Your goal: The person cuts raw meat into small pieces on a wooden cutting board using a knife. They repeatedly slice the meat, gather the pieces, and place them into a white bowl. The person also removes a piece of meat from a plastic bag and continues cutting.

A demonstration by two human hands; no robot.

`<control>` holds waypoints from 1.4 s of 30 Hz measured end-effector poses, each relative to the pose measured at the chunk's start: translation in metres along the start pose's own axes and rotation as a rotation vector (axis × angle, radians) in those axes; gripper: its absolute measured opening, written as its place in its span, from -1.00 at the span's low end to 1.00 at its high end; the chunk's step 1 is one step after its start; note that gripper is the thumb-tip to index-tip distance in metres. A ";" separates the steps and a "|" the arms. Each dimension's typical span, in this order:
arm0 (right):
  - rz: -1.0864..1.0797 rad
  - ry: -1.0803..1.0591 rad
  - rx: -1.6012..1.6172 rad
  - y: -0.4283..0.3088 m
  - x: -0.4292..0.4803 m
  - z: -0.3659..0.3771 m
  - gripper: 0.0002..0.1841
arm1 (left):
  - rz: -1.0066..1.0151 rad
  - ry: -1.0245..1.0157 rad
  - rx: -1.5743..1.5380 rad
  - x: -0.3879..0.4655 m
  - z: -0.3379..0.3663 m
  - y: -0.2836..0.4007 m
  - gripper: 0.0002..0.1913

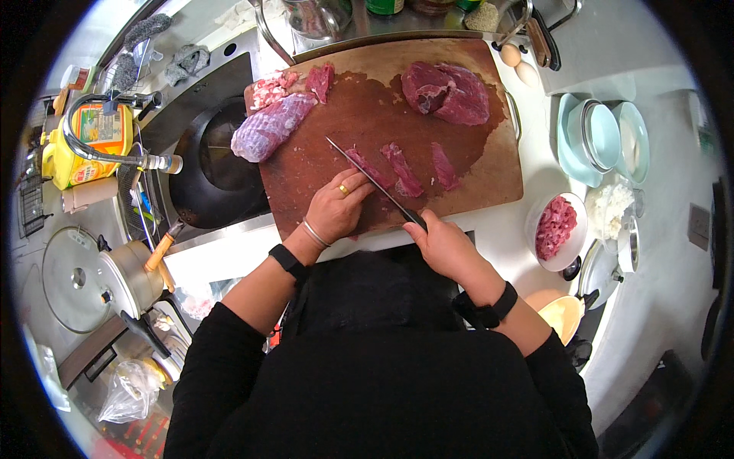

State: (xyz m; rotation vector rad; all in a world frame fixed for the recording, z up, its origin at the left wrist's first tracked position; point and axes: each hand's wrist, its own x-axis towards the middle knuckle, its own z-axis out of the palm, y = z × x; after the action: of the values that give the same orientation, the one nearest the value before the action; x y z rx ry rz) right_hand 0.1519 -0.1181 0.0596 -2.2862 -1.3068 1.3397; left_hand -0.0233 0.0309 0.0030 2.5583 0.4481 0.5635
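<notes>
My right hand (444,244) grips the black handle of a kitchen knife (375,182), its blade pointing up and left across a wooden cutting board (476,195). Beside the blade, my left hand (339,207) rests with its fingers on or by a strip of raw red meat (367,165); whether they press on it is hard to tell. Two more strips (401,170), (444,166) lie to the right. A large piece of red meat (450,93) sits at the board's upper right. At its upper left are a membrane-covered piece (274,127), a small red piece (320,82) and fatty scraps (272,90).
Left of the board, a black wok (229,195) stands on the stove, with a faucet (86,146) and a pot (135,275) beyond. At right are a bowl of cut meat (556,229), two eggs (519,64) and pale blue bowls (602,137). A metal rack edges the board's far side.
</notes>
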 end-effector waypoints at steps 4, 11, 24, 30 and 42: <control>0.018 -0.035 0.030 0.008 -0.015 -0.004 -0.53 | 0.017 0.027 0.046 0.002 -0.001 0.001 -0.64; 0.032 -0.013 0.100 0.032 -0.041 -0.003 -0.52 | 0.004 0.035 0.021 0.001 0.001 0.004 -0.66; 0.141 -0.039 0.451 0.031 -0.050 -0.003 -0.48 | -0.336 0.298 -0.045 0.013 -0.005 0.015 -0.87; 0.043 0.024 0.165 0.021 -0.041 0.001 -0.52 | -0.732 0.122 0.035 0.034 0.001 0.008 -0.83; 0.004 0.090 -0.031 -0.003 -0.014 0.003 -0.54 | -0.690 0.088 0.090 0.030 0.011 0.010 -0.83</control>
State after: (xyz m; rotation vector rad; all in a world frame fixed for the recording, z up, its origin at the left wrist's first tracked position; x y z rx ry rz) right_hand 0.1445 -0.1277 0.0679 -2.3419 -1.3035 1.2110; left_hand 0.0099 0.0301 0.0087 2.2475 1.3338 0.3964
